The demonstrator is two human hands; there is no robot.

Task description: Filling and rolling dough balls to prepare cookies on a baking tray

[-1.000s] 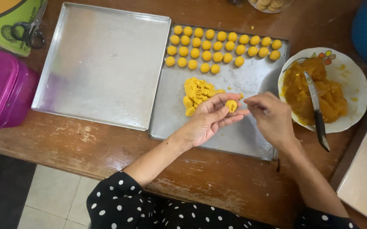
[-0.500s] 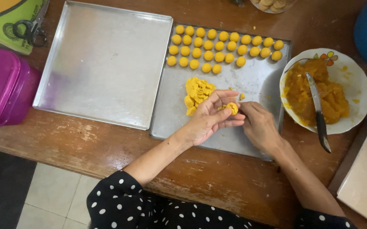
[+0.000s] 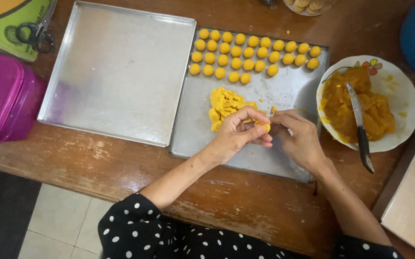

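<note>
While both hands pinch it — dough piece (image 3: 265,126) roundish, axis unclear.

Two trays sit side by side on the table (image 3: 246,201) before me. The left tray (image 3: 116,72) is bare. The right tray (image 3: 246,153) carries rows of small balls (image 3: 246,50) along its far edge and a dough lump (image 3: 224,103) nearer me. My left hand (image 3: 238,134) and right hand (image 3: 298,136) meet above it. Right of it, a bowl (image 3: 399,86) holds filling (image 3: 361,108) and a knife (image 3: 360,127). A box (image 3: 1,103) lies far left.
</note>
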